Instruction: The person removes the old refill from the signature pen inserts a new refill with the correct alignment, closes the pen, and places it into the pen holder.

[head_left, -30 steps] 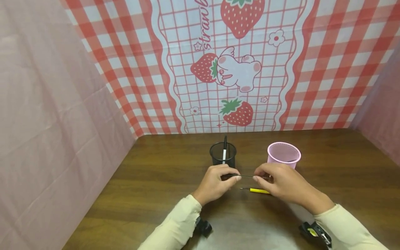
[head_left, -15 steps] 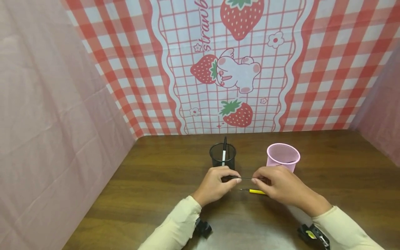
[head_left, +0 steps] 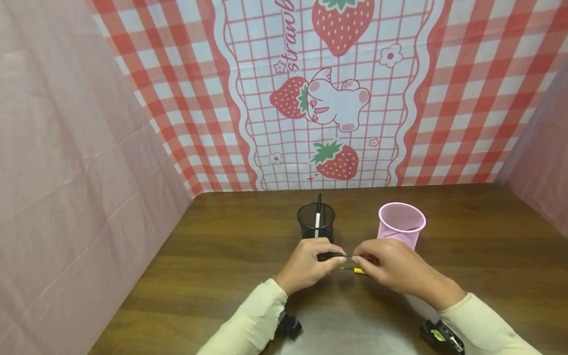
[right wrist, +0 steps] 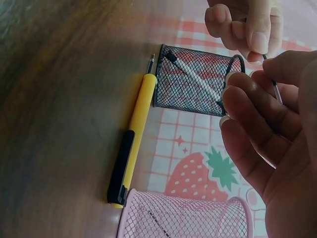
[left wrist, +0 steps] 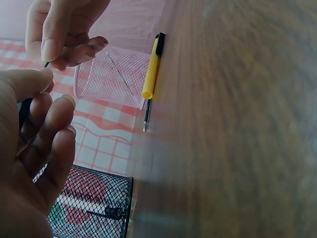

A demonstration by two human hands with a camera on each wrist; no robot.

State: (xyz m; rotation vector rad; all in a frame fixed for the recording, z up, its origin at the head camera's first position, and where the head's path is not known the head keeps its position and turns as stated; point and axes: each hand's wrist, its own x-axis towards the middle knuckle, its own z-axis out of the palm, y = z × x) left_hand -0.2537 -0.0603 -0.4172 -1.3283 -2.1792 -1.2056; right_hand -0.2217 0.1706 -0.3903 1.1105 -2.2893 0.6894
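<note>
In the head view my left hand [head_left: 308,266] pinches a slim black pen barrel [head_left: 327,256] between thumb and fingers. Facing it, my right hand [head_left: 395,266] pinches a thin pen refill [right wrist: 277,91], whose pale clear end shows past the fingers in the right wrist view. The refill lies in line with the barrel, and the fingertips of both hands are close together. Below them on the table lies a yellow pen [right wrist: 141,105] with a black clip, its bare refill tip [left wrist: 146,119] sticking out. My right hand partly hides this pen in the head view.
Behind the left hand stands a black mesh cup [head_left: 304,228] with a black-and-white pen [head_left: 318,217] leaning in it. A pink mesh cup [head_left: 411,240], with a thin dark stick inside, stands behind the right hand. A checked strawberry cloth [head_left: 339,98] hangs at the table's back edge.
My right hand has moved left towards my left hand, and less of the refill shows between them. Both hands have come slightly lower in the head view.
</note>
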